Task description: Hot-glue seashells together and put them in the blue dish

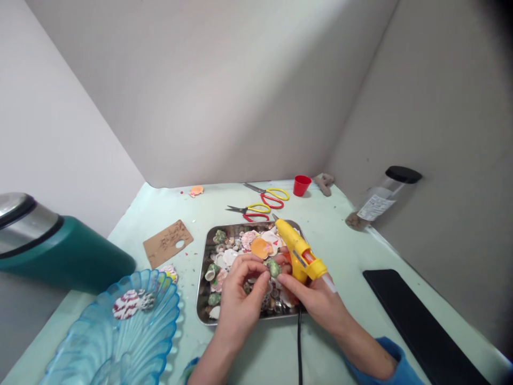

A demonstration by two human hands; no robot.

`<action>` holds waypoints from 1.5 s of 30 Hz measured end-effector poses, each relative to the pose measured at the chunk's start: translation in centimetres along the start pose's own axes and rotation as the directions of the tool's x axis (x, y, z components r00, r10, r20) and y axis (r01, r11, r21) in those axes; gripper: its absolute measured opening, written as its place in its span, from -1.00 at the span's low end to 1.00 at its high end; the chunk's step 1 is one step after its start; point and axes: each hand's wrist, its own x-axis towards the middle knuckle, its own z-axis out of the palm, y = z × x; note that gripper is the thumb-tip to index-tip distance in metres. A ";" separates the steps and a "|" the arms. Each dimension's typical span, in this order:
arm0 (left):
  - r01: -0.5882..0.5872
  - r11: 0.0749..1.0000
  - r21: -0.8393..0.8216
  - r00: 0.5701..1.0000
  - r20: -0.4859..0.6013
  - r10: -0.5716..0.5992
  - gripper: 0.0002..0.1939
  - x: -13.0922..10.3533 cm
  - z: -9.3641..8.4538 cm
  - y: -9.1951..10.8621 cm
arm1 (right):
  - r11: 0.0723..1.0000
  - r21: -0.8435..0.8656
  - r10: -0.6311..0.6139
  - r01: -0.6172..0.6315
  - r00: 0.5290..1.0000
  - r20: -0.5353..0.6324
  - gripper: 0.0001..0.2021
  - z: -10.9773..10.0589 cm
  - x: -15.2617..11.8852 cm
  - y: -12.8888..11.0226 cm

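My left hand (242,297) pinches a small green bumpy shell (272,268) between thumb and fingers. In my right hand (318,299) is a yellow hot glue gun (298,248), its nozzle pointing up and away to the left and a clear glue stick jutting from its back. The right thumb tip comes up against the green shell, or very close to it. Both hands are over a metal tray (203,289) full of mixed seashells. Among these, an orange scallop shell (261,248) lies just beyond the held shell. My fingers hide part of the tray's contents.
Two pairs of scissors (256,209) lie behind the tray, near a red cup (302,185). At left are a brown card (167,243), a green bottle (72,256) and a blue shell-shaped dish (88,342). A jar (380,199) and black slab (417,321) stand right. The black cord (300,347) runs toward me.
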 end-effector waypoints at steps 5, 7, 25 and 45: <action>-0.030 0.995 0.093 1.000 -0.002 0.031 -0.89 -0.1 0.1 0.1 | 1.000 -0.015 -0.006 0.007 1.000 0.011 -0.64 -0.1 -0.1 0.1; -0.048 0.992 0.114 0.999 -0.002 0.049 -0.89 -0.1 0.1 0.2 | 1.000 -0.018 -0.018 0.018 1.000 0.013 -0.65 -0.1 -0.2 0.0; -0.083 0.985 0.154 0.996 -0.020 0.087 -0.89 -0.1 0.3 0.4 | 1.000 0.015 -0.026 0.026 1.000 0.008 -0.65 0.1 0.0 -0.3; 0.020 0.998 0.053 1.000 -0.023 -0.019 -0.89 0.0 0.3 -0.5 | 0.992 -0.010 0.125 -0.127 0.988 -0.085 -0.64 0.2 0.3 -1.3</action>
